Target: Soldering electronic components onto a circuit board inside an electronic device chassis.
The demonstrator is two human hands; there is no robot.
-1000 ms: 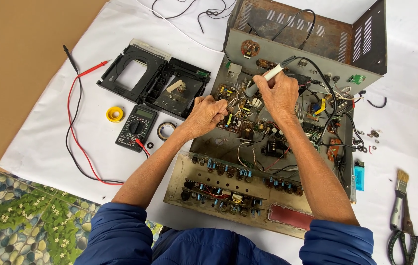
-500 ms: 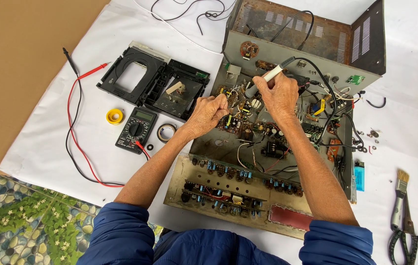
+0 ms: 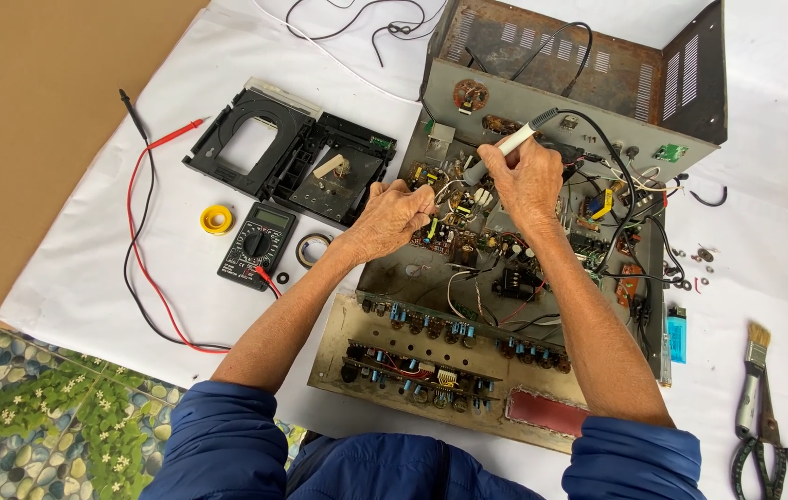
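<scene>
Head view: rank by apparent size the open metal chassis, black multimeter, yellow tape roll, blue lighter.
1. Open metal chassis, largest by far.
2. Black multimeter.
3. Blue lighter and yellow tape roll look about alike; I would not rank them.

light: bright, even daylight | shadows: soft, faint | focus: sharp | glare: none

You wear a dark blue padded jacket; its sleeves are pushed up above your elbows, bunching in soft folds, and both forearms are bare. Your left hand and right hand are bare too, with no gloves, rings or watch showing.
</scene>
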